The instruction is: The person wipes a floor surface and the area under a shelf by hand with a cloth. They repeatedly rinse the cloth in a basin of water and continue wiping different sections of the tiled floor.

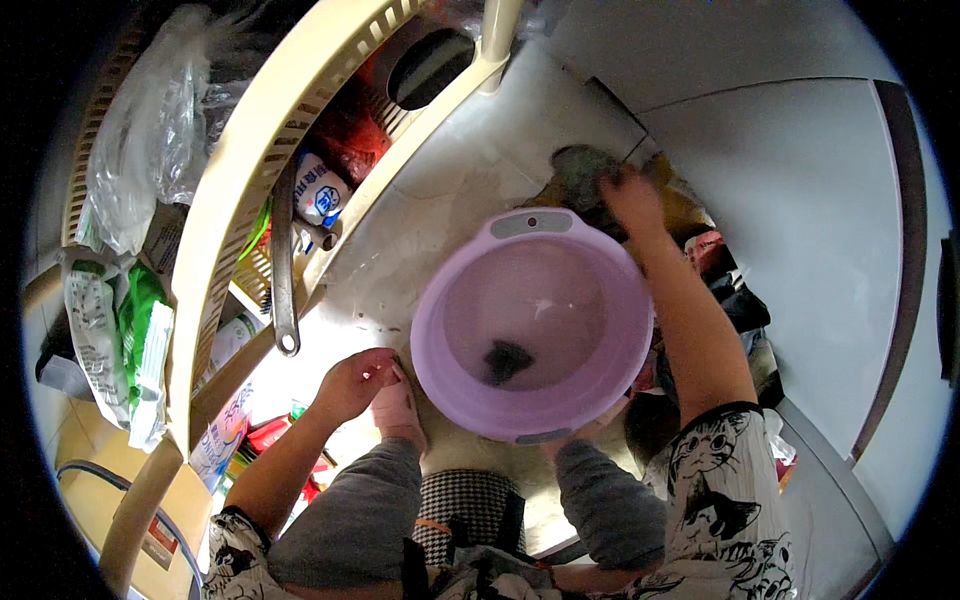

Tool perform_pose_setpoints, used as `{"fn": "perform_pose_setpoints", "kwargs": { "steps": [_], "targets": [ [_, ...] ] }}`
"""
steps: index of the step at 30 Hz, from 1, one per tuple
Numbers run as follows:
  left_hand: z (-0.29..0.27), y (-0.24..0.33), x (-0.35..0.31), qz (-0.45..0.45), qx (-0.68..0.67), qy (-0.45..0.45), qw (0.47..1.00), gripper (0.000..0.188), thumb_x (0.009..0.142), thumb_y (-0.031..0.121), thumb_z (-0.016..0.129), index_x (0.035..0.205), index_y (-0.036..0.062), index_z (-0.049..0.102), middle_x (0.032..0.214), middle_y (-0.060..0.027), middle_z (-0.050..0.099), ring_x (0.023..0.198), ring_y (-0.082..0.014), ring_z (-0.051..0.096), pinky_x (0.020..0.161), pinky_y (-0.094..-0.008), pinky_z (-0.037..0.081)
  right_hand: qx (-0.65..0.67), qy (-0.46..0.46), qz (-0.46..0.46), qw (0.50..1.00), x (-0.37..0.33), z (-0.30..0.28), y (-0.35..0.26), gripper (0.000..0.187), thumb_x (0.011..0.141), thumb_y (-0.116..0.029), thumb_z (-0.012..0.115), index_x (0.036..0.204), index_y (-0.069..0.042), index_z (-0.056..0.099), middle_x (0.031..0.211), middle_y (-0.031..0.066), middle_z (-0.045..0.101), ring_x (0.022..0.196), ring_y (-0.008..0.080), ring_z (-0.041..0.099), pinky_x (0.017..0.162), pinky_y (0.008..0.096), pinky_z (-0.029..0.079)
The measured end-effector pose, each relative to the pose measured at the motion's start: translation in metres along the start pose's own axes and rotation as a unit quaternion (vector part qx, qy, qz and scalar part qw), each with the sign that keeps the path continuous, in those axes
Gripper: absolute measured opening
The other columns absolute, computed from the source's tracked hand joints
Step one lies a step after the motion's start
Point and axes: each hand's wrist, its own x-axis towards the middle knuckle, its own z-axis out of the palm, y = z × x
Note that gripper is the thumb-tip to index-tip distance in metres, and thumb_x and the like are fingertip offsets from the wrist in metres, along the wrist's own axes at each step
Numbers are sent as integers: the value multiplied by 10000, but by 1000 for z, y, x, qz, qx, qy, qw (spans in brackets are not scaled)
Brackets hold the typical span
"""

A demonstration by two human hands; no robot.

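Observation:
A round lilac basin [440, 300] with grey grip pads stands on the floor between my feet. Shallow, cloudy water lies in it, with a small dark clump [508, 362] near its lower left side. Beyond the basin's far right rim, my right hand [632, 203] reaches down, closed and slightly blurred, against a dark grey-green cloth-like heap [588, 175]. Whatever its fingers hold is hidden. My left hand [357, 384] is left of the basin, above my foot, its fingers curled in with nothing visible in them.
A cream plastic rack [235, 150] fills the left, holding bags, packets and a metal-handled tool [284, 270]. White cabinet panels [780, 230] close off the right side. Dark and red items [735, 300] lie along their base. A houndstooth-patterned seat [465, 510] is beneath me.

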Motion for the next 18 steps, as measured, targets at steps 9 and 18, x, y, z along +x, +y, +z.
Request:
{"fn": "perform_pose_setpoints", "kwargs": {
  "steps": [9,18],
  "targets": [
    [0,-17,-5,2,-2,8,1000,256,850,181,562,1076,63,575,943,-93,639,822,-195,625,748,-313,489,30,65,-32,997,49,22,11,601,838,-366,518,1252,49,386,1293,274,379,1180,408,390,992,414,322],
    [-29,48,51,136,149,101,974,294,838,160,562,1118,73,554,1093,-129,586,990,-257,570,826,-353,464,38,122,-352,927,84,34,-81,550,761,-89,525,1292,-42,391,1319,163,388,1215,334,371,1020,390,305]
  ]
}}
